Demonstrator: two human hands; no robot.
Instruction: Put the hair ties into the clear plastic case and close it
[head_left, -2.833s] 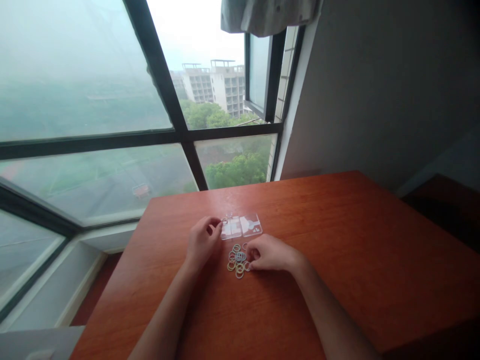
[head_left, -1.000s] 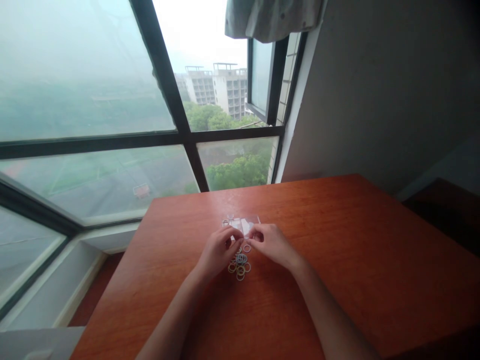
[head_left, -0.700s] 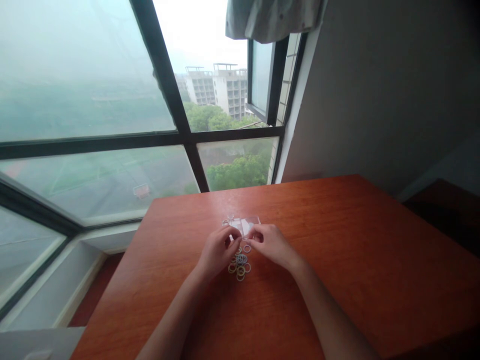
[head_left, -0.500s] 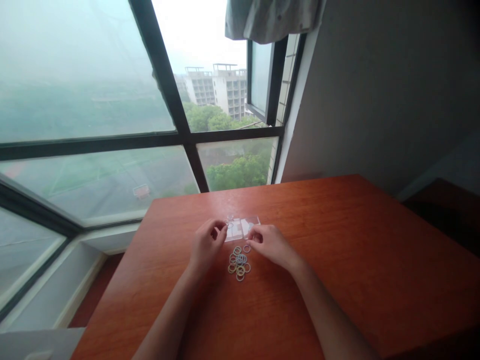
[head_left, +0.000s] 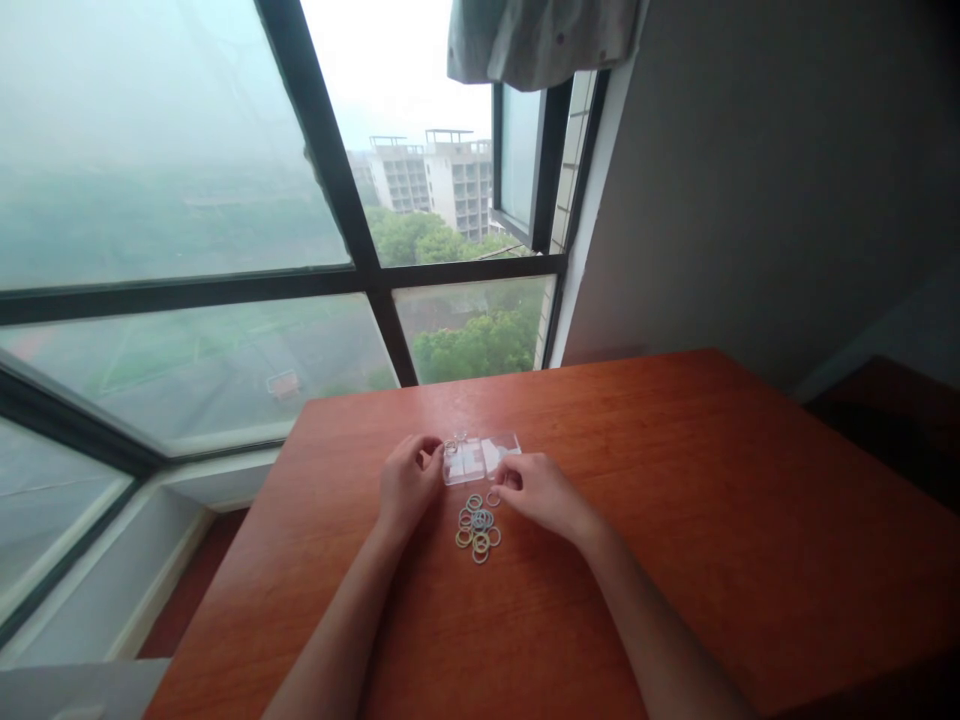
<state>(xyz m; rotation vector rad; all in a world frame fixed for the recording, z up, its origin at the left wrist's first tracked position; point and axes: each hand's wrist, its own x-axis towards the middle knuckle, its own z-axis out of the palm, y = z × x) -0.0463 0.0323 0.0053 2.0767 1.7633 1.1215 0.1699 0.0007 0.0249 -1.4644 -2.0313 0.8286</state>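
Note:
A clear plastic box (head_left: pixel 465 472) with compartments lies open on the brown table, its clear lid (head_left: pixel 510 442) to the right. My left hand (head_left: pixel 411 482) is at the box's left edge, fingers curled and thumb and fingertips closed against it. A few small rings (head_left: pixel 451 446) sit in the box's far left part. In front of the box lies a loose cluster of pale, yellowish and bluish rings (head_left: pixel 480 520). My right hand (head_left: pixel 538 488) is just right of it, thumb and forefinger pinched at the far edge of a single pale ring (head_left: pixel 493 498); whether they grip it is hard to see.
The wooden table (head_left: pixel 675 480) extends wide to the right and toward me. Large windows (head_left: pixel 187 360) with dark frames border its left and far sides. A grey wall (head_left: pixel 735 200) rises behind on the right, and a curtain (head_left: pixel 544 45) hangs above.
My left hand has drawn a little left, from over the box to its left edge, uncovering more of it. My right fingertips have come slightly down onto the single ring.

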